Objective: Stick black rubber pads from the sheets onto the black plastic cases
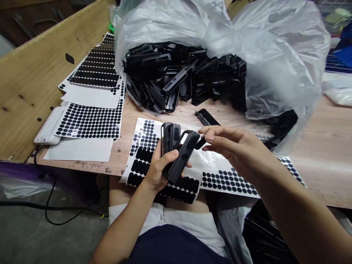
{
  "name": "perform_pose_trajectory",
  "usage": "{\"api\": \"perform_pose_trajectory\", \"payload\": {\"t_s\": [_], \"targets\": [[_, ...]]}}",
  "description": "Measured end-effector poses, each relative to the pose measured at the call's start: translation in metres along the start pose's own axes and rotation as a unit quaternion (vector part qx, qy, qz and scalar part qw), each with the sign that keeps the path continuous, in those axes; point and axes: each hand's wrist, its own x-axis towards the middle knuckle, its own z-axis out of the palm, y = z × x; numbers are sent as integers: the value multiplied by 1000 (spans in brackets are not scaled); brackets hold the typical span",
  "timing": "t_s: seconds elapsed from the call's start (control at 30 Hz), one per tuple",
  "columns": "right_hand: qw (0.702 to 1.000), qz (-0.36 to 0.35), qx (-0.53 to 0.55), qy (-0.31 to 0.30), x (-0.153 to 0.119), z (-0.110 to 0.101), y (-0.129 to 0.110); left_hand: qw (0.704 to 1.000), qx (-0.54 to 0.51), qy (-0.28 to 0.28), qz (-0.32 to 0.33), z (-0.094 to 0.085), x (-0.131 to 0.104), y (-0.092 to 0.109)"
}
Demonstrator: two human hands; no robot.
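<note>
My left hand (158, 170) is closed around several black plastic casings (180, 161) with a carbon-fibre pattern, fanned out above the table edge. Dark oval pads show on their upper faces. Between the fingertips of my right hand (233, 145) is a small black sticker (200, 143), just beside the end of the front casing; whether it touches the casing I cannot tell. Under my hands lies a white sheet of black oval stickers (143, 167), partly hidden by the left hand. A sheet of round black stickers (228, 181) is below the right forearm.
A large clear plastic bag (176, 22) full of black casings (176, 80) lies open at the back. One loose casing (207, 117) is in front of it. More sticker sheets (90, 119) and a white device (49, 126) with a cable sit by the wooden board (49, 66) at left.
</note>
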Motion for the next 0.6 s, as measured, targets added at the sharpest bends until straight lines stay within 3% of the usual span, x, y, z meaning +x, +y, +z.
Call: {"api": "perform_pose_trajectory", "payload": {"t_s": [0.23,0.6], "targets": [[999,-20,-30,-41,4,7,0,1000,0,-2,3,0,0,-1],[995,-46,-76,-33,7,7,4,1000,-9,-11,2,0,0,0]]}}
